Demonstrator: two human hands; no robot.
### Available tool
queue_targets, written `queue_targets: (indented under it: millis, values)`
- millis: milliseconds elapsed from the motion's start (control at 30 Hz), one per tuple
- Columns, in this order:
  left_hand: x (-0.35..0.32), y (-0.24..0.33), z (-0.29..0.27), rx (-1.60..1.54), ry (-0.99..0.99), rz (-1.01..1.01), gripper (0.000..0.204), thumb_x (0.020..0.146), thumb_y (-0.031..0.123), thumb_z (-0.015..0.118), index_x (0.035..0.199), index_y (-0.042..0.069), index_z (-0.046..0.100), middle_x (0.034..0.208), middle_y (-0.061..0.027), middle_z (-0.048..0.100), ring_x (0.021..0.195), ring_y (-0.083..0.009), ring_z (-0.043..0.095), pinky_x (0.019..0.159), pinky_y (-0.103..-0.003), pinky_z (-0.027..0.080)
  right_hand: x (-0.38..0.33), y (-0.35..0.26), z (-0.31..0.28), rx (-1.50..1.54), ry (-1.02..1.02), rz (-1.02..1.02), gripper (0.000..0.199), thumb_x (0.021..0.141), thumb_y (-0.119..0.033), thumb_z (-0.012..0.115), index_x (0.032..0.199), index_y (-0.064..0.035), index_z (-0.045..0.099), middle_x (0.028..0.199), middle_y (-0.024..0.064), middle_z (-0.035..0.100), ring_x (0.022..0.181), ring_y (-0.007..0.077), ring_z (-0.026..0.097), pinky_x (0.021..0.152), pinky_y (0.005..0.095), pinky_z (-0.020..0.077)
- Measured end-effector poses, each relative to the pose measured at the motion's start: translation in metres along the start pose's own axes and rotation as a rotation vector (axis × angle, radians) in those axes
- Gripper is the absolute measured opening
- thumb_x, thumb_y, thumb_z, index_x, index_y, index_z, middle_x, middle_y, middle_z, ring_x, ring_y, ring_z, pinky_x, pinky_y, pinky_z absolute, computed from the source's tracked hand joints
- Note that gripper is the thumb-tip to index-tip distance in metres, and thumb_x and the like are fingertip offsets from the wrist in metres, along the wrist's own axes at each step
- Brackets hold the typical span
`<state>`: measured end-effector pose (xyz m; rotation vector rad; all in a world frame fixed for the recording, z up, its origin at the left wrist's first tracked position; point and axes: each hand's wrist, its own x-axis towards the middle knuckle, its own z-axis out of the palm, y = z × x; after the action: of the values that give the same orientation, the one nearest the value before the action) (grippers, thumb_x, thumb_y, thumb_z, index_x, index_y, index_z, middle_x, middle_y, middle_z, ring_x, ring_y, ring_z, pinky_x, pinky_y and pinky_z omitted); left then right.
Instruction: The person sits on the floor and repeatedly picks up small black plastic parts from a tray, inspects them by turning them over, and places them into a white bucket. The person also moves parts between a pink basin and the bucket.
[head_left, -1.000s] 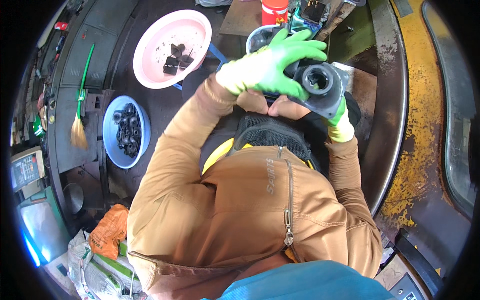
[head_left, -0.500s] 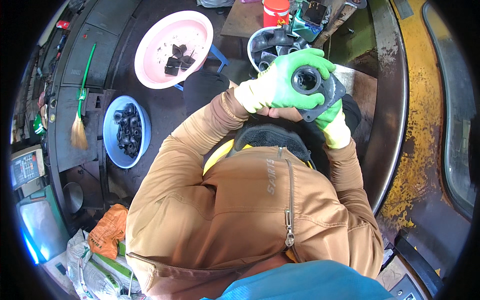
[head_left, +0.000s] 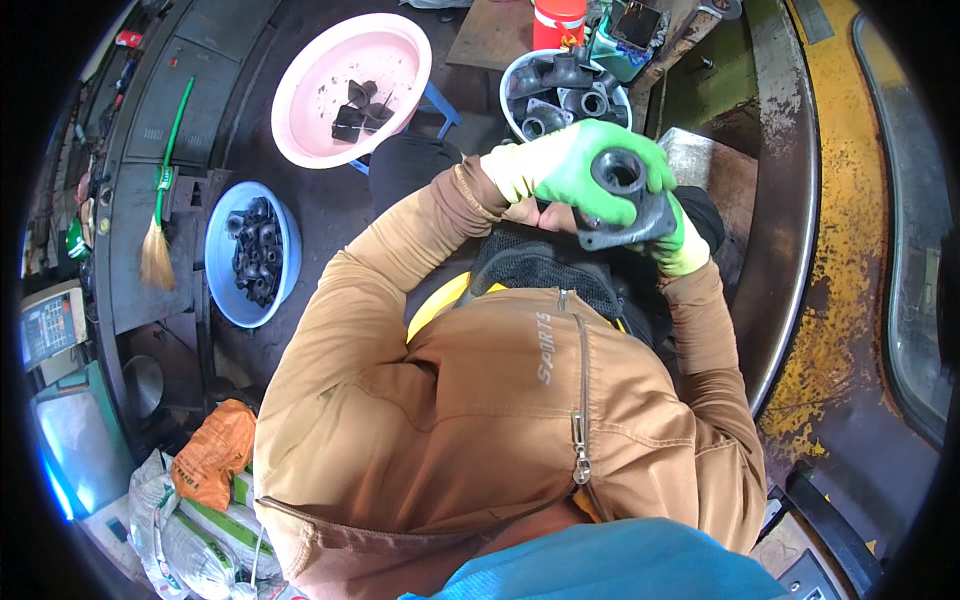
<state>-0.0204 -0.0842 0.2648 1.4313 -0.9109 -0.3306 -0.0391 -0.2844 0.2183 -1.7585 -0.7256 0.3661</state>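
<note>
Both my hands wear green gloves and hold one dark grey cast metal part (head_left: 640,215) in front of my chest. It has a round open bore facing up and a flat flange below. My left hand (head_left: 565,175) wraps over the part's collar from the left, fingers curled around the bore. My right hand (head_left: 688,245) supports the flange from underneath on the right, mostly hidden by the part. My brown jacket sleeves run up to both wrists.
Ahead stands a grey bucket (head_left: 512,95) of similar dark castings. A pink basin (head_left: 300,100) holds a few small dark pieces and a blue basin (head_left: 222,290) holds several. A green-handled broom (head_left: 160,240) is on the left, a yellow curved metal rim (head_left: 850,260) on the right, and an orange bag (head_left: 215,450) lower left.
My left fingers, spread across the part a second ago, now curl around its collar. The part has turned in my hands and sits slightly lower, bore uncovered.
</note>
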Motion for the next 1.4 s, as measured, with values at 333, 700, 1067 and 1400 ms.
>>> queue_targets:
  millis: [333,700,1067,1400]
  values:
    - [0.002,0.008,0.015,0.494,0.372,0.254,0.044,0.063,0.013,0.079,0.103,0.008,0.061,0.119,-0.0104,0.061,0.127,-0.0358,0.045,0.104,-0.048,0.037,0.015,-0.030,0.028,-0.081,0.429,-0.239,0.059,0.067,-0.016,0.082,0.120,-0.0085,0.056,0.112,0.0057,0.062,0.104,0.0207,0.060,0.088,0.0340,0.0497]
    - [0.004,0.025,0.000,0.175,-0.145,0.256,0.040,0.065,0.014,0.075,0.101,0.004,0.060,0.116,-0.0139,0.063,0.120,-0.0364,0.050,0.103,-0.047,0.039,-0.015,-0.033,-0.002,-0.135,-0.088,-0.050,0.061,0.076,-0.018,0.076,0.129,-0.0096,0.049,0.129,0.0055,0.053,0.118,0.0168,0.052,0.099,0.0325,0.0448]
    - [0.015,0.052,-0.031,0.773,0.025,0.145,0.070,0.054,0.025,0.085,0.117,0.007,0.060,0.137,-0.0181,0.046,0.134,-0.0404,0.034,0.107,-0.054,0.028,0.016,-0.028,0.002,-0.088,0.196,-0.138,0.076,0.062,-0.018,0.085,0.127,-0.0052,0.048,0.124,0.0092,0.055,0.113,0.0172,0.054,0.096,0.0322,0.0451]
    - [0.007,0.002,0.012,0.354,0.441,0.391,0.042,0.061,0.015,0.079,0.097,0.007,0.060,0.106,-0.0109,0.065,0.098,-0.0286,0.062,0.086,-0.038,0.048,0.020,-0.029,0.031,0.027,0.357,-0.103,0.062,0.072,-0.016,0.075,0.127,-0.0109,0.048,0.120,0.0056,0.056,0.112,0.0192,0.054,0.094,0.0329,0.0442]
